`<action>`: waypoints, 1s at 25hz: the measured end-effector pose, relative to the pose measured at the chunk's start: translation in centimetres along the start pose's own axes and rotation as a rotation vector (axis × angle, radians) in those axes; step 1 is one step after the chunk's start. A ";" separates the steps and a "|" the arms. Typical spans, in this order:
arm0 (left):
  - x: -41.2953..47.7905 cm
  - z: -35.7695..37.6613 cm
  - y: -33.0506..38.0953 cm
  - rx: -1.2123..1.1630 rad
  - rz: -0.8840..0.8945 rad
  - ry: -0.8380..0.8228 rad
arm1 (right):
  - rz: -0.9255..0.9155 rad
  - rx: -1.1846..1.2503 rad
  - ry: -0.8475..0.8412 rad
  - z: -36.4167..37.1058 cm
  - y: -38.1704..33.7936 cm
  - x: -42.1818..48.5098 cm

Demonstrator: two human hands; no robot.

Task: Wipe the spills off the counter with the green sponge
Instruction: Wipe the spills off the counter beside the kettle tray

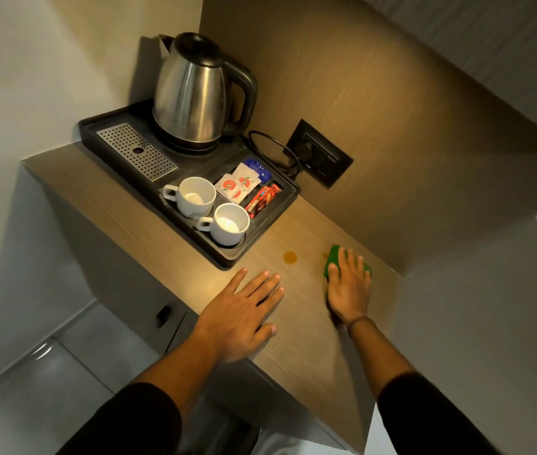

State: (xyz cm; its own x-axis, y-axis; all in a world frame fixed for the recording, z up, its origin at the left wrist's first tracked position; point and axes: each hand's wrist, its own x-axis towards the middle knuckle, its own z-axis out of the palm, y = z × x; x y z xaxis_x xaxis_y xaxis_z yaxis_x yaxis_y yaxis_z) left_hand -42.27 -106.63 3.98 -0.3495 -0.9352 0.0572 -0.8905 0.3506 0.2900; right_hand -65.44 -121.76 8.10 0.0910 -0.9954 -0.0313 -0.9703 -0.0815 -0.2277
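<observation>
your right hand [348, 288] is flat on top of the green sponge [334, 259], fingers spread wide and laid over it, palm pressing it onto the counter [296, 339]. it's a flat press, not a pinch; can't tell if the thumb hooks under the edge, that side is dark and a bit blurred. the sponge sits near the back wall on the right part of the counter, w/ its green front and left edge poking out past your fingertips and a sliver showing by the little finger.

your left hand [244, 307] is empty, fingers straight and lightly fanned, palm down on the bare wood nr the counter's front edge, thumb out to the right side. it touches nothing but the counter, well apart from the sponge hand.

one round amber spill [290, 256] sits betw. the two hands, a bit further back than your left fingertips, just beside the front corner of the black tray [227, 262]. there's a fainter yellowish smear [325, 255] right at the sponge's left edge (touching or nearly, hard to say).

on the tray: steel kettle [191, 93] at the back, perforated drip plate [137, 152] to its left, two white cups [194, 196] upright side by side, sachets [239, 185] in the compartment next to them. kettle cord [273, 149] loops to the wall socket [321, 152].
</observation>
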 end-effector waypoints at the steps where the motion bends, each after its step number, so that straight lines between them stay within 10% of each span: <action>1: 0.0 0.0 0.0 -0.008 0.001 -0.005 | -0.024 -0.007 -0.001 0.4 -1.3 0.3; 5: 0.0 -0.1 0.1 -0.017 -0.005 -0.004 | -0.329 0.018 0.001 1.4 2.7 -3.9; 9: -0.1 -0.4 0.3 0.000 -0.008 -0.025 | -0.106 0.034 -0.015 0.7 -0.8 0.8; 14: -0.1 -0.5 0.2 -0.028 -0.011 -0.017 | -0.503 0.065 -0.080 1.8 1.3 -3.8; 19: -0.1 -0.5 0.3 -0.021 -0.005 -0.015 | -0.305 0.065 -0.076 1.2 -2.9 0.2; 25: 0.0 -0.3 0.2 -0.013 -0.010 -0.015 | -0.532 0.036 -0.137 1.2 1.3 -2.6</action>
State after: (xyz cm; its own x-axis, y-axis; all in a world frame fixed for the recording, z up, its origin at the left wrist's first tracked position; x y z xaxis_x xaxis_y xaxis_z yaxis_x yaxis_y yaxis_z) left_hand -42.38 -106.59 4.39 -0.3448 -0.9378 0.0398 -0.8901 0.3401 0.3034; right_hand -66.69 -119.23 6.70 0.5974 -0.8015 -0.0285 -0.7746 -0.5675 -0.2793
